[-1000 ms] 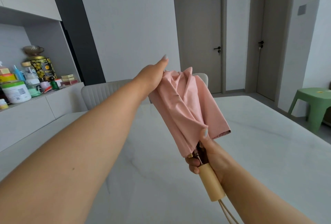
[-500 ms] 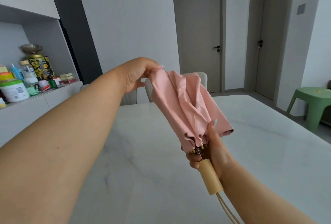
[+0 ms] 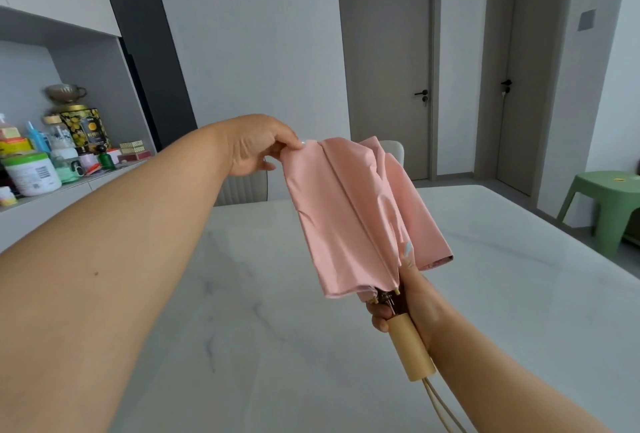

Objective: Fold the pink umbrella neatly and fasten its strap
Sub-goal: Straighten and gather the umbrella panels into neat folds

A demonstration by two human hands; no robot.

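Observation:
The pink umbrella (image 3: 349, 217) is collapsed and held in the air above the white marble table (image 3: 277, 346), its tip pointing away from me. My right hand (image 3: 412, 297) grips it where the canopy meets the pale wooden handle (image 3: 410, 351), thumb lying up along the fabric. My left hand (image 3: 258, 146) pinches the far left corner of one canopy panel and holds it stretched flat. A cream wrist cord (image 3: 440, 408) hangs from the handle's end. The strap is not visible.
Two pale chairs (image 3: 242, 188) stand at the table's far edge. A shelf at left carries jars, tins and bottles (image 3: 52, 152). A green plastic stool (image 3: 609, 204) stands at right, near two closed grey doors (image 3: 388, 75).
My left hand has gone from lying against the fabric near the tip to pinching a panel's corner and drawing it leftward, spreading that panel flat. The right hand has kept its grip.

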